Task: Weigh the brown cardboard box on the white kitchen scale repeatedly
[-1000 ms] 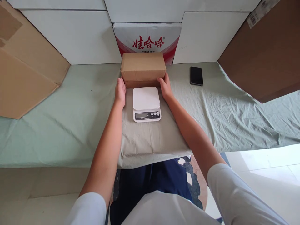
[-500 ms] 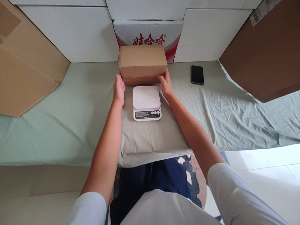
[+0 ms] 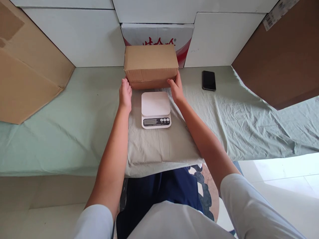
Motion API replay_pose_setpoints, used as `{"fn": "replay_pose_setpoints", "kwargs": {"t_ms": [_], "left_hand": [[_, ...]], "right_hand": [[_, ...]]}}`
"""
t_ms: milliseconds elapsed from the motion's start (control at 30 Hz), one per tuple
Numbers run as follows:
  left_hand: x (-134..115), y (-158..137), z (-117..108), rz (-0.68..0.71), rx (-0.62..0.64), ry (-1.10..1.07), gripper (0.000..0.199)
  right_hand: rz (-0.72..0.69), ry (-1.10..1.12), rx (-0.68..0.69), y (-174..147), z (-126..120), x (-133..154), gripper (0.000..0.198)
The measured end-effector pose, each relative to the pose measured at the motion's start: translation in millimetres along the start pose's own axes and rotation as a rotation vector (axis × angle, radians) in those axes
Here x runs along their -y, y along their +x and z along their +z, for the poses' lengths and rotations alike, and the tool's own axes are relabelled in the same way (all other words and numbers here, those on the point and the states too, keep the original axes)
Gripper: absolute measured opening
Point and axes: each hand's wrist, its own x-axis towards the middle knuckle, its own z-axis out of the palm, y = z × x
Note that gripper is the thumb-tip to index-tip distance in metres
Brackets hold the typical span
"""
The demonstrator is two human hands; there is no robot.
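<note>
In the head view, a closed brown cardboard box is held between the two hands beyond the digital kitchen scale. The box's long axis runs left to right, close to parallel with the table's front edge. One long side faces the person, the flat top faces up, and the short ends point to the left and right.

The left hand is at the near lower corner of the left end, thumb upward, its fingertips partly hidden against the box. The right hand grips the opposite end, its thumb laid on the front side low near the corner and its fingers wrapped around the right end. The box thus lies between the two sets of fingers, clamped from both ends, with most of its body beyond the hands.

The scale sits on the green cloth between the forearms, its display and buttons toward the person and its weighing plate bare. Behind the box stands a white carton with red lettering. A black smartphone lies on the cloth to the right, well apart from the right hand.
</note>
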Motion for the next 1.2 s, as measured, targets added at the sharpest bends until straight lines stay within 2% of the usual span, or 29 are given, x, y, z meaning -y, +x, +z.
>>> {"fn": "replay_pose_setpoints", "kwargs": {"t_ms": [133, 233, 333, 433, 533, 633, 867, 1200], "left_hand": [[-23, -13, 5, 0.026, -0.003, -0.010, 0.112], [-39, -30, 2, 0.050, 0.042, 0.007, 0.109], [-52, -58, -6, 0.062, 0.094, 0.044, 0.104], [-60, -96, -14, 0.089, 0.108, 0.060, 0.100], [-60, -133, -19, 0.077, 0.116, 0.071, 0.093], [-54, -158, -18, 0.074, 0.091, 0.079, 0.096], [-45, -166, -13, 0.091, 0.075, 0.078, 0.101], [-49, -169, -13, 0.064, 0.067, 0.105, 0.102]], "right_hand": [[-0.049, -0.023, 0.029, -2, -5, 15, 0.098], [-0.119, -0.073, 0.076, -20, -15, 36, 0.100], [-0.155, -0.112, 0.126, -56, -28, 56, 0.104], [-0.119, -0.070, 0.168, -100, -38, 72, 0.111], [-0.066, -0.036, 0.190, -139, -44, 81, 0.105], [-0.050, -0.027, 0.178, -161, -45, 87, 0.098], [-0.032, 0.005, 0.131, -169, -46, 83, 0.088], [0.028, 0.013, 0.125, -173, -46, 91, 0.084]]}}
